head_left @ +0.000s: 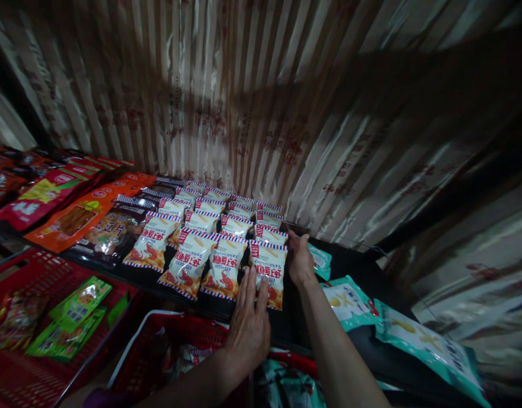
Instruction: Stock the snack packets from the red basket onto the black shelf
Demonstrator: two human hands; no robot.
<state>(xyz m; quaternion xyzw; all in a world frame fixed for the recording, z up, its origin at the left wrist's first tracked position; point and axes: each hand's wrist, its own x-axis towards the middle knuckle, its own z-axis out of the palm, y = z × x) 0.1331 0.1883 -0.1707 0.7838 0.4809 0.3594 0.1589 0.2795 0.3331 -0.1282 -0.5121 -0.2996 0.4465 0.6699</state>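
Several small white and orange snack bags [188,258] with red and blue striped edges stand in rows on a black shelf [350,249]. My left hand [250,317] rests its outstretched fingers against the lower front of the rightmost front bag [268,269], palm down. Beside the right edge of the rows, my right hand [301,258] is held upright with its fingers extended toward the back, next to the bags. Neither hand is wrapped round a bag. Part of the right fingers is hard to make out in the dim light.
Teal snack bags [348,300] lie on the shelf at the right. Dark, orange [86,212] and pink packages [48,192] fill its left. Below are red baskets [159,323] holding green packets [80,303] and other bags. A pleated striped sheet [244,102] hangs behind.
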